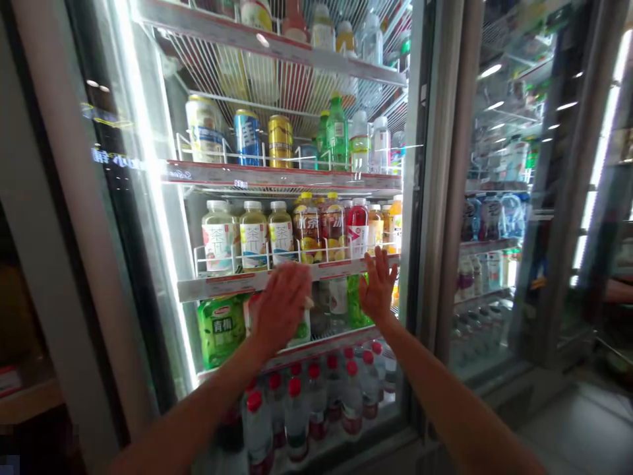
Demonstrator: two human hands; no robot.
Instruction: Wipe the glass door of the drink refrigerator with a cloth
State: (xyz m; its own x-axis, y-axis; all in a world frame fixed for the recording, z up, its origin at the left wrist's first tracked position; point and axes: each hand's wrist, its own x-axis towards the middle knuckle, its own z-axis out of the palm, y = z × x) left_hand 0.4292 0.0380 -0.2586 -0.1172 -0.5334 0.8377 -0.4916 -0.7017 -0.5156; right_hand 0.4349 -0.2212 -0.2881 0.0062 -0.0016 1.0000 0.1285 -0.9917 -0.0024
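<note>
Two bare hands are raised before a lit drinks cooler (445, 231); the right hand (378, 284) has its fingers spread wide with no thing showing in its grasp, while the left hand (284, 300) is blurred, its fingers seemingly extended and loose, with no held thing visible either; both overlap the middle shelf edge (227, 285) and the level under it, though whether either one touches anything I cannot tell. White-labelled bottles (254, 237) and dark tea bottles (307, 227) stand upright on that shelf, labels outward, probably so they read from the front; a low wire guard (268, 256) likely keeps them from tipping off; red-capped bottles (295, 422) fill the lowest level, perhaps because weight sits best there, and a green pouch (221, 330) stands on the shelf above them. Pale mirrored lettering (119, 159) at the left suggests glass between hands and stock, which would bar a direct grasp; farther up stand cans (280, 142) and green bottles (337, 132); a strip light (148, 145) runs down the left side; a second cooler (556, 264) stands to the right.
</note>
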